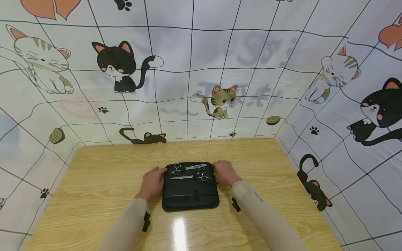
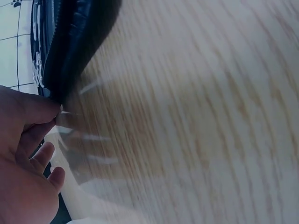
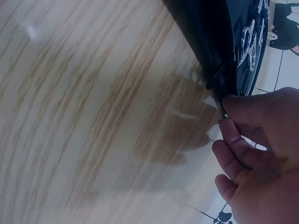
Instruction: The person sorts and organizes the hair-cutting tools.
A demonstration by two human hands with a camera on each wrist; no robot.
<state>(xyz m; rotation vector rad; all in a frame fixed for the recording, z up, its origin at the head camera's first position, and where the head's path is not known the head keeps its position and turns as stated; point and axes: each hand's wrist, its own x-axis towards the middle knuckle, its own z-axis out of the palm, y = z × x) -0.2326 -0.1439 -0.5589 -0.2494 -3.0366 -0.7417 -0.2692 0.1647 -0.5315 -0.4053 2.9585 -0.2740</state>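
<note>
A black zip case [image 1: 176,193] lies on the table in the head view, with two pairs of silver scissors in its upper half. One pair of scissors [image 1: 176,172] has its finger rings at the left; the other scissors [image 1: 203,178] have theirs at the right. The middles of both pairs are hidden. My left hand [image 1: 152,183] pinches the case's upper left edge between thumb and finger, as the left wrist view shows. At the upper right edge, my right hand [image 1: 225,172] pinches the case near a zipper pull [image 3: 215,78].
A wooden table [image 1: 110,174] carries the case. Behind it and at both sides hangs a white cloth [image 1: 176,45] printed with cats and grid lines. Black straps [image 1: 146,222] sit at both wrists.
</note>
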